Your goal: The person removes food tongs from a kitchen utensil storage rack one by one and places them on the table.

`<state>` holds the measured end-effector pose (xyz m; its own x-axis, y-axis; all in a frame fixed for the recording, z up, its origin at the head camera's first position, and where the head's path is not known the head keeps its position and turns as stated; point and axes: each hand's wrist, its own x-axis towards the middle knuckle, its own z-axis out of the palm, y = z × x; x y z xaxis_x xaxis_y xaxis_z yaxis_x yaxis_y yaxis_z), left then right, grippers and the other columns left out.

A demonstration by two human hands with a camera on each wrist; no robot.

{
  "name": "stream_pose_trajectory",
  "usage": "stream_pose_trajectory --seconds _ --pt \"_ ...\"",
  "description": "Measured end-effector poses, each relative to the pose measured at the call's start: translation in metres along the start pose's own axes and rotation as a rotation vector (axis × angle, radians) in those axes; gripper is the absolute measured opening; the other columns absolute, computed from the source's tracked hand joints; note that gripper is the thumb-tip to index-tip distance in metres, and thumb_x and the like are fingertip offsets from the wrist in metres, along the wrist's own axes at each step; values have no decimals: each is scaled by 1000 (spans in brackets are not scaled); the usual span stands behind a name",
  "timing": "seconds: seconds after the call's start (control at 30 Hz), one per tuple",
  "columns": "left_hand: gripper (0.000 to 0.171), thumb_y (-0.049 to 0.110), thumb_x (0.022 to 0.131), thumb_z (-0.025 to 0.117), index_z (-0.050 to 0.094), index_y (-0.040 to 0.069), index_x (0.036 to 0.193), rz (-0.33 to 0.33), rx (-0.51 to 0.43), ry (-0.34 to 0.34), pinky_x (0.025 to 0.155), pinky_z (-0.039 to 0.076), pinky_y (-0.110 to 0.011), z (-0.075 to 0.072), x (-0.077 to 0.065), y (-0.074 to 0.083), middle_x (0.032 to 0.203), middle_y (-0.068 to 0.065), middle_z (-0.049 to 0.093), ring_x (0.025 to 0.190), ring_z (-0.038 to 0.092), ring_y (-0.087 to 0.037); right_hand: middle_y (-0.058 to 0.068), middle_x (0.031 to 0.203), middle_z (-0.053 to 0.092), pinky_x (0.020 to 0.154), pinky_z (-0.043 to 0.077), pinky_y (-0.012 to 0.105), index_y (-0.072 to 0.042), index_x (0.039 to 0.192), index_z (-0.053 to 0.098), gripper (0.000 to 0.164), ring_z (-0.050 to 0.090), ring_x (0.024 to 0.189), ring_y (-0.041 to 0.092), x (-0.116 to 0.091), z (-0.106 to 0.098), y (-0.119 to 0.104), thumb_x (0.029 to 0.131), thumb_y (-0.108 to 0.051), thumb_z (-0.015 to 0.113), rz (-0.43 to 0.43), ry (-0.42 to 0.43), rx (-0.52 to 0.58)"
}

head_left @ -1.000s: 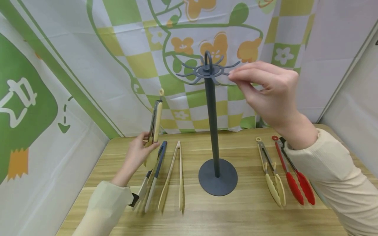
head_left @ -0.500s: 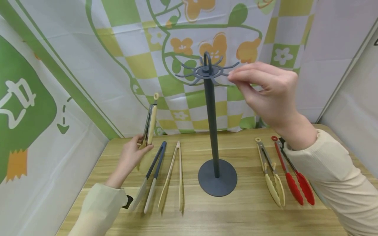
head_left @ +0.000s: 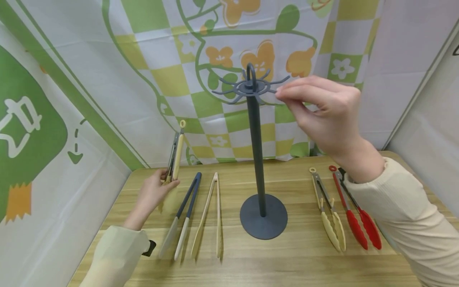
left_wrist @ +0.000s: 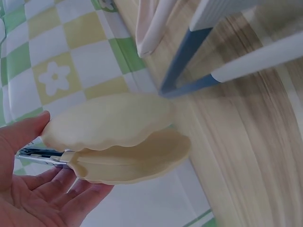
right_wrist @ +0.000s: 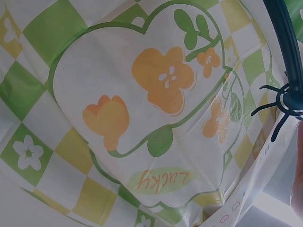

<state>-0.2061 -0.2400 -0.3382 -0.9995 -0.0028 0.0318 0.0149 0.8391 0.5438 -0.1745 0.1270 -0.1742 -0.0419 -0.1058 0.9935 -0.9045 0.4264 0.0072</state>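
Observation:
Near the table's left side my left hand (head_left: pixel 152 190) grips a pair of cream tongs (head_left: pixel 177 159), its ring end up and its scalloped heads down. The left wrist view shows those cream heads (left_wrist: pixel 113 120) slightly parted, with the thumb on one side and fingers on the other. At the right, my right hand (head_left: pixel 326 107) pinches the tip of one hook on a dark grey hook stand (head_left: pixel 255 151). In the right wrist view only the stand's hooked top (right_wrist: pixel 289 99) and a sliver of finger (right_wrist: pixel 298 184) show.
Blue-handled tongs (head_left: pixel 186 211) and slim beige tongs (head_left: pixel 211 215) lie left of the stand. Another cream pair of tongs (head_left: pixel 328 211) and red tongs (head_left: pixel 356 211) lie at right. A patterned cloth (head_left: pixel 222 119) hangs behind the wooden table (head_left: pixel 287 263).
My left hand has moved left and down with the cream tongs, away from the stand and the blue-handled tongs. The right hand stays on the hook.

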Motion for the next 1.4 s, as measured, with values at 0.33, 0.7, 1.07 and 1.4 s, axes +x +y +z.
stream_pose_trajectory --seconds 0.33,0.7,1.07,1.4 --pt "65 31 88 60 36 -13 130 -21 41 -33 92 39 -57 -2 0 -13 124 -34 45 112 44 -48 8 73 69 75 53 24 1 69 71 11 67 70 22 1 1 0 71 12 69 -5 4 2" --pt "62 29 87 60 39 -16 124 -41 86 -77 90 40 -57 1 -3 -28 122 -35 46 110 45 -49 8 73 69 75 53 24 1 69 71 11 67 70 22 1 1 1 71 12 70 -6 -3 5" --pt "61 32 85 61 45 -17 116 -34 150 -94 76 47 -52 3 -7 -42 111 -35 52 95 54 -45 8 73 69 75 53 24 2 68 71 11 67 69 22 1 2 1 71 12 69 -10 -2 2" --pt "52 29 85 61 49 -16 108 -46 165 -118 65 50 -45 5 -10 -49 97 -30 58 79 57 -34 8 73 69 76 53 24 2 69 71 11 67 70 22 1 1 0 72 12 68 -11 -12 2"
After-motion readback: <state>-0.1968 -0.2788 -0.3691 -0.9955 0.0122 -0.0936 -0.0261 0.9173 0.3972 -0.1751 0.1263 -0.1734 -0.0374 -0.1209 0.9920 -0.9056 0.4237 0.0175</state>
